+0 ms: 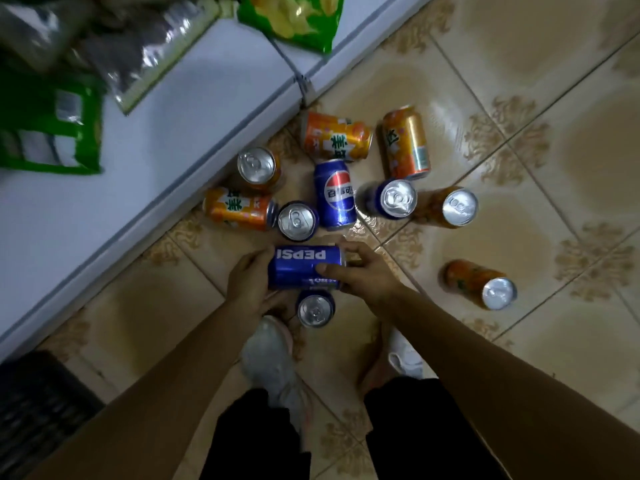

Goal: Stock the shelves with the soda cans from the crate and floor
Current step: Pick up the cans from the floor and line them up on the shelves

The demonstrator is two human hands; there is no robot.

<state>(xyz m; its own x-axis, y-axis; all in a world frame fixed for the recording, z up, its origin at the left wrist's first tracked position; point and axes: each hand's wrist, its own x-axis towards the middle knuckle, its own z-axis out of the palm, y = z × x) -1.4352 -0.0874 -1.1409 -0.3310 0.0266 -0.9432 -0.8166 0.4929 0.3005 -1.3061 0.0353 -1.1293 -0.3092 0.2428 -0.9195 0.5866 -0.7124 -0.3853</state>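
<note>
Both forearms reach down from the bottom corners of the head view, over black trouser legs and a pale grey shoe. Between the two hands lies a blue Pepsi can on its side, logo upside down to the viewer. The left hand curls against the can's left end, fingers wrapped over its top edge; the right hand grips the right end, thumb lying across the blue wall and fingers hooked round the far side. Whether the can is lifted off the tiled floor cannot be told.

Just below the hands, nearer the shoe, a second blue can stands upright, silver lid up. Beyond the hands a cluster of cans sits on the tiles: an upright blue can just past the left hand's fingers, a Pepsi can lying flat beside it, and another blue can tilted past the right hand. Orange cans lie around them: one on its side left of the hands, one upright by the shelf base, two on their sides farthest away, one to the right, and one alone well apart from the right hand.

Left of the hands runs a white shelf bearing green snack bags. A dark crate sits beside the left forearm.
</note>
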